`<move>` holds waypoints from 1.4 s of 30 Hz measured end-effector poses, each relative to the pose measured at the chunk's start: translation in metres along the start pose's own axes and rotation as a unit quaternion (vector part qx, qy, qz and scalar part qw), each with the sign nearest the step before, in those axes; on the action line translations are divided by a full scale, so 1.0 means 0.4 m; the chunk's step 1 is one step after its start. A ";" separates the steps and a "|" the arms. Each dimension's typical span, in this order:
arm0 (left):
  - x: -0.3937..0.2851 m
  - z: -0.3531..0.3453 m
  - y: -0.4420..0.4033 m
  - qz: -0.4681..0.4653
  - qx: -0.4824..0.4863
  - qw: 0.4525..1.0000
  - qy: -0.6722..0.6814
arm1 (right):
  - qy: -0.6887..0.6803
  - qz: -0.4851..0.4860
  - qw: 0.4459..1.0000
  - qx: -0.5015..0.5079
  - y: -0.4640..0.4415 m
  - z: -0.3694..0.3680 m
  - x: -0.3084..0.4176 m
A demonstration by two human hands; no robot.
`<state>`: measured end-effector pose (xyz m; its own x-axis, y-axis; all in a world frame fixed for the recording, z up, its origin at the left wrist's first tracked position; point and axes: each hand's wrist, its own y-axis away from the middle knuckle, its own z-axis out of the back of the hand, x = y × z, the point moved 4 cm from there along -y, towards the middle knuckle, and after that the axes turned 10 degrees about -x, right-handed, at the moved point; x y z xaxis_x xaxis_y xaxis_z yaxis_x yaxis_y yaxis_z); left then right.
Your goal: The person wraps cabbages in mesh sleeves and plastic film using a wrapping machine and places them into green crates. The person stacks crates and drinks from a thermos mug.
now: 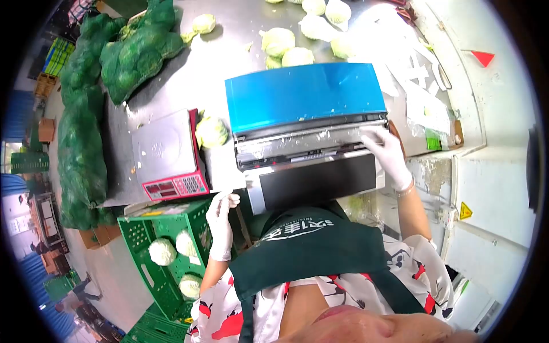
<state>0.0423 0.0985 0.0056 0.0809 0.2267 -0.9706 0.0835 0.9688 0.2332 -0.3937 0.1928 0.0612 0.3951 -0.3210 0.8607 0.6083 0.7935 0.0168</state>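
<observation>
My left hand (pixel 219 220), in a white glove, is beside the table's front edge, left of the wrapping machine. Its fingers are curled in, and nothing shows in them. The wrapping machine (pixel 303 97) has a blue lid and a dark front plate (pixel 317 182). Across its middle lies a roll of clear film (pixel 309 143). My right hand (pixel 389 155), also gloved in white, reaches over the right end of this roll. Its fingers are stretched out onto the film, and I cannot tell whether they pinch it. A red scale (pixel 166 150) with a metal pan stands left of the machine.
A cabbage (pixel 211 132) lies between scale and machine. More cabbages (pixel 278 41) sit behind the lid. Green net sacks (pixel 140 54) of cabbages fill the left side. Below the table's edge, a green crate (pixel 140 234) holds several cabbages. White sheets (pixel 420 74) lie at right.
</observation>
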 end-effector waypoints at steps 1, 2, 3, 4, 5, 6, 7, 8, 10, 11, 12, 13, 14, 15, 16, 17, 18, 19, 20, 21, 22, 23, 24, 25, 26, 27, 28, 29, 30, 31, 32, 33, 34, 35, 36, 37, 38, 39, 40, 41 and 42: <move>-0.005 -0.037 -0.034 0.004 0.008 1.000 0.002 | 0.012 0.036 0.999 -0.026 -0.073 0.005 0.013; -0.011 -0.077 -0.069 0.009 0.014 1.000 0.005 | 0.024 0.071 0.996 -0.050 -0.153 0.010 0.024; -0.057 -0.144 -0.091 0.011 0.022 0.999 0.030 | 0.061 0.123 0.989 -0.060 -0.248 0.013 0.010; -0.066 -0.194 -0.115 0.004 0.049 0.998 0.039 | 0.096 0.173 0.978 -0.072 -0.348 0.010 -0.007; -0.077 -0.246 -0.133 0.005 0.082 0.995 0.050 | 0.121 0.179 0.973 -0.077 -0.445 0.004 -0.010; -0.093 -0.300 -0.151 0.008 0.115 0.992 0.059 | 0.145 0.184 0.969 -0.083 -0.547 -0.003 -0.015; -0.118 -0.351 -0.159 0.004 0.140 0.989 0.047 | 0.089 0.185 0.975 -0.081 -0.670 -0.029 -0.055; -0.134 -0.396 -0.162 0.002 0.162 0.986 0.036 | 0.031 0.186 0.979 -0.074 -0.796 -0.060 -0.086; -0.127 -0.450 -0.178 0.026 0.216 0.975 0.048 | 0.118 0.174 0.973 -0.098 -0.984 -0.120 -0.079; -0.145 -0.466 -0.183 0.031 0.203 0.978 0.046 | 0.141 0.150 0.976 -0.067 -1.060 -0.160 -0.085; -0.153 -0.471 -0.187 0.037 0.187 0.981 0.044 | 0.164 0.128 0.978 -0.032 -1.129 -0.202 -0.093; -0.133 -0.456 -0.192 0.042 0.164 0.985 0.021 | 0.186 0.107 0.977 0.007 -1.193 -0.254 -0.097; -0.129 -0.441 -0.194 0.049 0.122 0.991 0.013 | 0.216 0.076 0.973 0.029 -1.264 -0.302 -0.142; -0.140 -0.425 -0.196 0.051 0.087 0.995 0.000 | 0.196 0.031 0.979 0.047 -1.319 -0.338 -0.179; -0.150 -0.405 -0.197 0.054 0.054 0.997 -0.012 | 0.179 -0.016 0.982 0.065 -1.359 -0.371 -0.218; -0.136 -0.380 -0.193 0.070 0.017 0.997 -0.006 | 0.162 0.033 0.982 0.086 -1.383 -0.402 -0.246; -0.131 -0.361 -0.190 0.075 -0.017 0.997 0.013 | 0.146 0.080 0.980 0.106 -1.393 -0.430 -0.282; -0.120 -0.341 -0.193 0.080 -0.040 0.996 0.011 | 0.130 0.126 0.975 0.127 -1.391 -0.460 -0.303; -0.111 -0.319 -0.186 0.087 -0.065 0.994 0.011 | 0.242 0.002 0.969 0.058 -1.396 -0.436 -0.310; -0.132 -0.310 -0.192 0.089 -0.077 0.991 -0.057 | 0.201 -0.022 0.974 0.102 -1.358 -0.412 -0.250; -0.133 -0.305 -0.200 0.081 -0.082 0.992 -0.048 | 0.242 -0.032 0.964 0.103 -1.439 -0.424 -0.356; -0.134 -0.302 -0.207 0.090 -0.070 0.993 -0.017 | -0.009 -0.076 0.989 0.124 -1.335 -0.394 -0.276; -0.129 -0.300 -0.224 0.092 -0.055 0.994 0.017 | -0.289 -0.163 0.921 0.204 -1.284 -0.402 -0.241; -0.131 -0.298 -0.240 0.084 -0.038 0.996 0.015 | -0.026 0.189 0.959 0.208 -1.346 -0.373 -0.281; -0.141 -0.305 -0.254 0.079 -0.018 0.997 0.014 | 0.232 0.480 0.846 0.006 -1.398 -0.334 -0.336; -0.156 -0.316 -0.277 0.080 0.013 0.996 0.029 | 0.155 0.391 0.907 -0.026 -1.369 -0.312 -0.272; -0.173 -0.326 -0.301 0.073 0.038 0.996 0.032 | 0.015 0.263 0.965 -0.006 -1.313 -0.324 -0.191; -0.175 -0.339 -0.332 0.032 0.061 0.996 0.054 | -0.113 0.158 0.981 0.022 -1.235 -0.342 -0.112; -0.170 -0.358 -0.364 0.013 0.066 0.993 0.094 | -0.218 0.077 0.969 0.086 -1.138 -0.371 -0.024; -0.191 -0.379 -0.401 -0.029 0.076 0.983 0.162 | -0.295 -0.001 0.939 0.179 -1.012 -0.412 0.071; -0.191 -0.389 -0.429 -0.047 0.062 0.966 0.248 | -0.371 -0.076 0.875 0.302 -0.879 -0.453 0.174; -0.199 -0.391 -0.447 -0.054 0.033 0.952 0.298 | -0.413 -0.166 0.797 0.408 -0.740 -0.489 0.276; -0.209 -0.379 -0.460 -0.062 0.003 0.936 0.347 | -0.240 -0.039 0.873 0.424 -0.663 -0.556 0.313; -0.214 -0.322 -0.472 -0.041 -0.034 0.926 0.373 | -0.236 0.088 0.833 0.493 -0.504 -0.644 0.411; -0.211 -0.251 -0.473 -0.017 -0.066 0.915 0.398 | -0.191 0.149 0.826 0.510 -0.454 -0.676 0.457; -0.198 -0.191 -0.462 0.005 -0.070 0.921 0.383 | -0.154 0.162 0.829 0.513 -0.434 -0.715 0.465; -0.150 -0.118 -0.463 0.003 -0.134 0.923 0.360 | -0.145 0.164 0.828 0.516 -0.429 -0.759 0.475; -0.113 -0.042 -0.464 0.010 -0.158 0.921 0.357 | -0.139 0.114 0.837 0.516 -0.429 -0.804 0.469; -0.080 0.036 -0.466 0.038 -0.189 0.916 0.352 | -0.133 0.063 0.845 0.515 -0.429 -0.850 0.453; -0.059 0.121 -0.475 0.006 -0.226 0.944 0.240 | -0.098 0.092 0.856 0.499 -0.426 -0.904 0.427; -0.041 0.197 -0.489 -0.026 -0.261 0.957 0.125 | -0.063 0.125 0.850 0.508 -0.406 -0.936 0.433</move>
<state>0.1028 -0.1027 -0.0196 -0.1562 0.1303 -0.9791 -0.4326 0.8821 0.1864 -0.1663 -0.1854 0.0172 0.3090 -0.0702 0.9485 -0.4175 0.8860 0.2016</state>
